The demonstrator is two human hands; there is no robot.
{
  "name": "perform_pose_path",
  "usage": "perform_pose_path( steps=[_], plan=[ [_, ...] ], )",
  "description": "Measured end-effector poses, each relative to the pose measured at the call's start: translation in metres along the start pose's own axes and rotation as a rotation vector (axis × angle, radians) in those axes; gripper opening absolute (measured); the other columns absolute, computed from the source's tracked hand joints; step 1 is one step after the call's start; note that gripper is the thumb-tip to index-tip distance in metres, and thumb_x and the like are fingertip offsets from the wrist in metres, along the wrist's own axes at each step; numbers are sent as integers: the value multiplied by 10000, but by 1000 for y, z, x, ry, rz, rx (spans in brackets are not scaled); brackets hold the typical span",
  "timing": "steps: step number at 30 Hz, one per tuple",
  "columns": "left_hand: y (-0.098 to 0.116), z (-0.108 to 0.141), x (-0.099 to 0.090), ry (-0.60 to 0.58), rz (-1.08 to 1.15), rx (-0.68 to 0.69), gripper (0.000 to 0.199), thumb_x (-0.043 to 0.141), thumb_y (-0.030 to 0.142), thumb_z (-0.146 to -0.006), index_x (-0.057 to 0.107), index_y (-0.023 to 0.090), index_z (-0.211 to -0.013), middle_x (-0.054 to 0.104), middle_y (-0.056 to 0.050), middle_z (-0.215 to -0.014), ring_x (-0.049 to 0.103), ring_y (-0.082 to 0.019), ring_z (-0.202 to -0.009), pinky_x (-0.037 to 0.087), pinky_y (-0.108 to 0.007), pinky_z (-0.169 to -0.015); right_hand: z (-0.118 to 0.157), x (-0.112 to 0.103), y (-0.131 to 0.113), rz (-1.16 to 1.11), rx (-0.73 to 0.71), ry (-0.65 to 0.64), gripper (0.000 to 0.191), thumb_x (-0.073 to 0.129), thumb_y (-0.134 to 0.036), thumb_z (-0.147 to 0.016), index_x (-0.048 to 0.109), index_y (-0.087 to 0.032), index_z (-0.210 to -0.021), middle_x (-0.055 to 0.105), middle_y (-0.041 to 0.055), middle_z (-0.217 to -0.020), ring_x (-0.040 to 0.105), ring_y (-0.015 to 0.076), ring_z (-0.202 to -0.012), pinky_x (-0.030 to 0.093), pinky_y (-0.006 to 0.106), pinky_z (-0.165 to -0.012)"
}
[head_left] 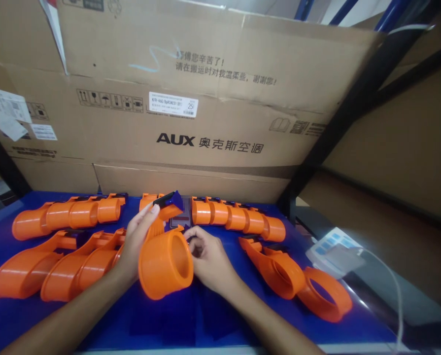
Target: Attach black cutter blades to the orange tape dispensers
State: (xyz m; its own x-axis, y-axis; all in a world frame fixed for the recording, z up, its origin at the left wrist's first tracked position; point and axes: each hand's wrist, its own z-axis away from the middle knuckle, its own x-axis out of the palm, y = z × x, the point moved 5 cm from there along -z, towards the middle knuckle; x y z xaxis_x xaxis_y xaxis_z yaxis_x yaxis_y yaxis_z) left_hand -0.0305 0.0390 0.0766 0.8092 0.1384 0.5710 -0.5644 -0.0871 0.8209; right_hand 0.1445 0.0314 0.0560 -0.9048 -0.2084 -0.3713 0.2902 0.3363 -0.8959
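Note:
My left hand [137, 234] is closed round the handle part of an orange plastic piece [164, 266], whose round open ring hangs toward me. A dark blue and black block [172, 199] tops the piece, with my left thumb against it. At the ring's right side is my right hand [207, 254], its fingers curled together near a small orange tab. Whatever lies between those fingertips is too small to make out. Behind the hands, a dark flat tray-like object [182, 213] is partly hidden.
Rows of similar orange pieces lie at the left [31, 222] and back right [237, 217], with larger rings [325, 296] at the right. A white device [333, 251] with a cable stands beside them. A large cardboard sheet [213, 118] rises behind the blue table [279, 315].

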Motion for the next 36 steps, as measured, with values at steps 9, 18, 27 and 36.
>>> perform_pose_path(
  steps=[9,18,27,36],
  plan=[
    [8,5,3,-19,-46,31,352,829,449,-734,702,208,-956,624,38,-672,574,-114,-553,484,-236,-583,5,17,-20,2,-64,-118,165,728,-177,-739,708,-209,-899,704,-5,-696,628,181,-637,457,258,-582],
    [10,8,10,-90,-126,72,401,818,415,-753,739,206,-1086,744,-24,-865,688,-187,-773,524,-261,-707,-1,2,-18,70,-76,-101,171,587,-316,-934,721,-211,-949,696,17,-694,613,170,-601,448,261,-553],
    [-15,16,19,-296,-218,32,376,692,437,-876,620,201,-1161,633,26,-615,586,-129,-540,481,-236,-585,2,-27,-32,58,-237,131,414,611,-348,-946,558,-216,-1335,718,47,-917,653,159,-697,516,267,-622],
    [-30,24,25,-418,-356,45,391,702,434,-874,599,212,-1180,632,13,-822,507,-58,-455,409,-205,-456,10,-24,-31,418,-351,229,452,554,-248,-935,588,-175,-1379,721,57,-845,631,172,-659,524,285,-630]
  ],
)
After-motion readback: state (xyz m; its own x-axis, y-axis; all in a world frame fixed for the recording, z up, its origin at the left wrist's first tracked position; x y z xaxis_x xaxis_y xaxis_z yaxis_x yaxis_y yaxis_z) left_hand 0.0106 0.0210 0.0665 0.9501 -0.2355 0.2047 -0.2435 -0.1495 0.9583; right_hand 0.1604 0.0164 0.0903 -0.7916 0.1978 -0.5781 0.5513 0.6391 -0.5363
